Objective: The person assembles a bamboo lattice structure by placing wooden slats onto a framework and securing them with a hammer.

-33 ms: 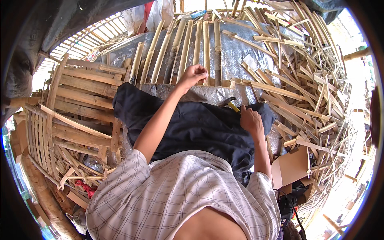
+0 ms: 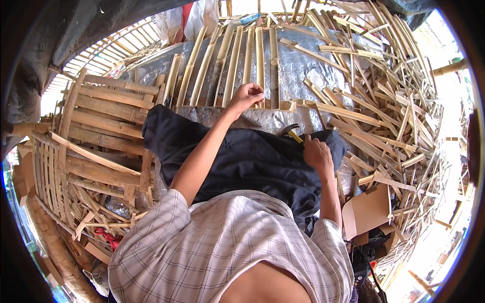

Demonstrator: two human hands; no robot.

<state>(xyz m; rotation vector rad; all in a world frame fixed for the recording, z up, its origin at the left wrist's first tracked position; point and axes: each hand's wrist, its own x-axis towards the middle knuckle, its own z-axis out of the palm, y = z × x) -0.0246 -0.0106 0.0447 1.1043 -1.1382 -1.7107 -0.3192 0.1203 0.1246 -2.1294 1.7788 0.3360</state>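
In my right hand [image 2: 317, 152], resting over the dark cloth on my right thigh, is a hammer [image 2: 294, 135] with a yellow handle and a dark head pointing away from me. My left hand [image 2: 245, 98] is pinched closed at the near ends of a row of bamboo slats [image 2: 235, 60]. Whatever its fingertips hold, if anything, is too small to make out. The slats lie side by side, pointing away from me, with gaps between them. A crosswise bamboo strip [image 2: 286, 106] runs along their near ends, partly behind my left hand.
To the left stands a finished-looking bamboo slat panel [image 2: 108, 118]. A large heap of split bamboo pieces [image 2: 389, 113] fills the right side. Grey plastic sheeting [image 2: 298, 60] lies beneath the slats. An open cardboard box [image 2: 368, 211] sits beside my right elbow.
My left hand has shifted very slightly to the right, still pinched. The hammer head has tipped slightly in my right hand.
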